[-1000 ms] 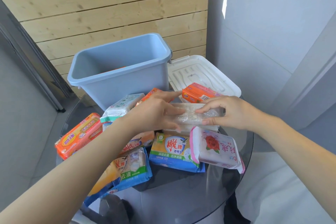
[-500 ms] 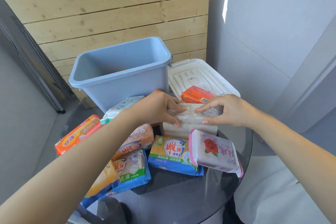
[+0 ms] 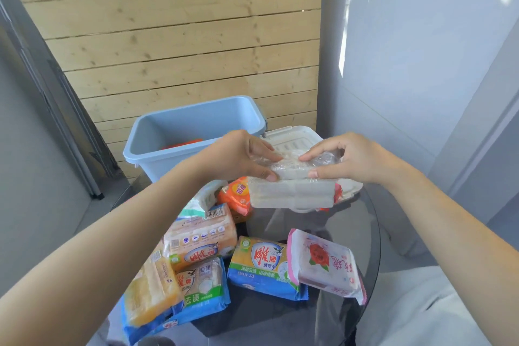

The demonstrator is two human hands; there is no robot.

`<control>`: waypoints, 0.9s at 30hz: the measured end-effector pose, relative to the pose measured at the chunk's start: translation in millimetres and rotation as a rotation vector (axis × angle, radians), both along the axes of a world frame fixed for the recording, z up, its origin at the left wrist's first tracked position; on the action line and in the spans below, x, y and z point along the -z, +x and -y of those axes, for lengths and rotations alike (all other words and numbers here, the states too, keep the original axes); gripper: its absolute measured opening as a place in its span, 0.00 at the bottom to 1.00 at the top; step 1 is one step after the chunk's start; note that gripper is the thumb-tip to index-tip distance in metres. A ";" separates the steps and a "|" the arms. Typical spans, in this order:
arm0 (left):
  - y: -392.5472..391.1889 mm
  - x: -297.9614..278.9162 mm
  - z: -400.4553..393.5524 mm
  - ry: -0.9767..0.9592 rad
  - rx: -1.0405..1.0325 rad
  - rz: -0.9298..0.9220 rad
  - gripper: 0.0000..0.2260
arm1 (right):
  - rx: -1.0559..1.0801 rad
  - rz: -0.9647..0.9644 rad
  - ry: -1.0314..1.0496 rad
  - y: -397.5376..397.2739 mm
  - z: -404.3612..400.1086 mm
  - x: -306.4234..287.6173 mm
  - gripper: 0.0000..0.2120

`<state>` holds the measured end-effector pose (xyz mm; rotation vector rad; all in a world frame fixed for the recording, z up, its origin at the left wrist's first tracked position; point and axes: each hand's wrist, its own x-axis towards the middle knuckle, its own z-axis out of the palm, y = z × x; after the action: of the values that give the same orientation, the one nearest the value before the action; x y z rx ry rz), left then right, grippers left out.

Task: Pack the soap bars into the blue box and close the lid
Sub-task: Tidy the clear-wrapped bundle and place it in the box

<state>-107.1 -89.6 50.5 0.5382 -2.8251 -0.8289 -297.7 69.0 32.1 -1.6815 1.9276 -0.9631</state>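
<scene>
A clear-wrapped pack of pale soap bars hangs in the air above the table. My left hand grips its left end and my right hand grips its right end. Behind them stands the blue box, open, with something orange inside. Its white lid lies to the right of the box, partly hidden by my hands. Several wrapped soap packs lie on the table: a blue-yellow pack, a pink rose pack, an orange pack and others at the left.
The round dark glass table ends close at the right and front. A wooden slat wall stands behind the box, and a grey wall rises on the right. My light trousers show below right.
Both hands have lifted the clear-wrapped pack off the table and raised it toward the box. The camera has tilted up and the view has shifted.
</scene>
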 end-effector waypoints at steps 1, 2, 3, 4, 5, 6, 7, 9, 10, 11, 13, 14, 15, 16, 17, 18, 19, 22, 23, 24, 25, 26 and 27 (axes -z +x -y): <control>1.8 -7.6 2.7 0.007 -0.009 -0.014 0.18 | -0.019 -0.004 -0.004 0.0 3.3 -9.1 0.11; 3.2 -14.0 5.9 0.024 -0.016 -0.028 0.17 | -0.039 -0.005 -0.011 0.1 6.6 -17.7 0.10; 5.1 -21.3 9.7 0.040 -0.022 -0.044 0.16 | -0.060 -0.017 -0.024 0.3 11.1 -27.6 0.10; 7.5 -28.4 13.8 0.050 -0.029 -0.057 0.15 | -0.076 -0.041 -0.036 0.8 15.9 -36.5 0.10; 10.0 -36.2 18.9 0.050 -0.037 -0.068 0.14 | -0.083 -0.060 -0.047 1.3 22.3 -45.4 0.10; 12.7 -44.4 24.4 0.044 -0.044 -0.076 0.13 | -0.087 -0.072 -0.053 2.2 29.7 -53.6 0.10; 15.2 -51.6 30.6 0.034 -0.048 -0.084 0.13 | -0.089 -0.077 -0.057 3.2 37.7 -60.5 0.10; 20.4 -65.7 44.0 0.001 -0.053 -0.101 0.13 | -0.105 -0.089 -0.070 5.0 56.8 -72.1 0.11; 22.7 -71.9 51.3 -0.015 -0.060 -0.105 0.13 | -0.117 -0.098 -0.077 6.1 66.8 -77.3 0.11; 25.0 -77.0 59.0 -0.027 -0.072 -0.109 0.13 | -0.129 -0.105 -0.084 7.3 77.0 -82.1 0.11; 30.4 -86.9 79.5 -0.047 -0.116 -0.120 0.13 | -0.151 -0.122 -0.096 10.5 100.8 -93.1 0.11; 32.4 -89.8 89.1 -0.052 -0.149 -0.123 0.13 | -0.159 -0.135 -0.101 11.8 111.2 -97.2 0.11; 34.6 -92.8 99.7 -0.059 -0.186 -0.130 0.14 | -0.170 -0.142 -0.105 13.2 124.4 -101.2 0.12; 35.8 -93.6 108.9 -0.063 -0.217 -0.137 0.15 | -0.177 -0.147 -0.104 14.3 136.6 -103.4 0.12; 36.3 -93.1 118.4 -0.069 -0.240 -0.147 0.15 | -0.185 -0.157 -0.104 14.9 150.2 -104.3 0.13; 36.4 -91.1 126.9 -0.080 -0.256 -0.149 0.15 | -0.193 -0.170 -0.096 15.3 163.4 -103.8 0.13; 35.6 -87.0 134.3 -0.088 -0.271 -0.142 0.16 | -0.201 -0.175 -0.079 15.0 175.6 -101.7 0.13; 32.2 -64.9 160.5 -0.095 -0.308 -0.105 0.17 | -0.216 -0.218 0.009 11.3 214.6 -88.4 0.12; 29.8 -54.5 170.1 -0.091 -0.310 -0.095 0.17 | -0.216 -0.254 0.034 8.7 226.9 -82.0 0.12; 27.0 -43.9 176.4 -0.079 -0.313 -0.088 0.18 | -0.215 -0.296 0.054 7.3 234.7 -76.4 0.12; 24.4 -33.5 180.7 -0.060 -0.319 -0.084 0.18 | -0.222 -0.340 0.073 6.2 240.2 -71.4 0.12; 21.6 -22.9 187.5 -0.038 -0.323 -0.089 0.18 | -0.235 -0.376 0.092 5.0 248.5 -67.0 0.12; 18.9 -13.2 193.4 -0.023 -0.326 -0.099 0.18 | -0.245 -0.399 0.115 4.0 255.6 -64.0 0.13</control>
<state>-88.2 -283.0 63.7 0.8967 -2.5567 -0.7345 -293.7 -186.6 96.1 -2.1005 1.9022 -0.4405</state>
